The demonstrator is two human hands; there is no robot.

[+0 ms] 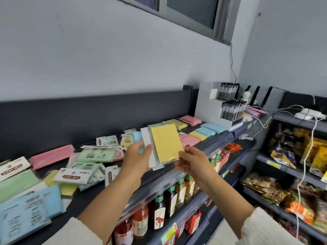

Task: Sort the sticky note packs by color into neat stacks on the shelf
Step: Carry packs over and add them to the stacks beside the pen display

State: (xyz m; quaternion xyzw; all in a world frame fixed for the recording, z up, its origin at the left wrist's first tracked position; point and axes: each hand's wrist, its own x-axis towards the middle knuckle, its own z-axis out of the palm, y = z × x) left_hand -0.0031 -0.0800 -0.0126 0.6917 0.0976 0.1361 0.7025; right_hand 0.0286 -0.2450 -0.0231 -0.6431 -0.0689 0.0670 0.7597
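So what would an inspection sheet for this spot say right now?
Surface: dark shelf top, mostly covered with packs.
Job's things: mixed-colour heap at left; pink stack, yellow stack and blue stack at right.
Clutter: pen display box at the shelf's far end.
Hands: left hand grips a fanned bundle; right hand pinches the yellow pack at its front.
Cables: white cables hang across the snack shelves, near a power strip.
Surroundings: bottles on the shelf below, snack bags at right, window above.
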